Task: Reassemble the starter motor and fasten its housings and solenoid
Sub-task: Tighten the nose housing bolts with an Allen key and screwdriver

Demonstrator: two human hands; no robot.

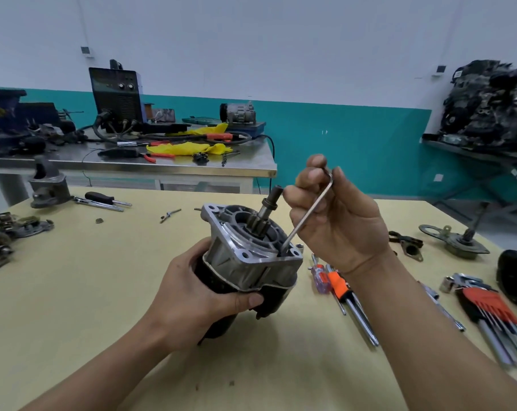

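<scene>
The starter motor (pixel 245 256) stands tilted above the yellow table (pixel 73 307), its silver front housing and pinion shaft pointing up. My left hand (pixel 192 295) grips its black body from the left and below. My right hand (pixel 337 218) pinches an L-shaped hex key (pixel 307 215) by its bent top. The key's long end reaches down into a recess at the housing's right front corner.
Screwdrivers (pixel 340 289) lie just right of the motor and a hex key set (pixel 494 312) lies farther right. Loose starter parts (pixel 458 238) sit at the right, another housing (pixel 48 188) and parts at the left. A cluttered steel bench (pixel 162 161) stands behind.
</scene>
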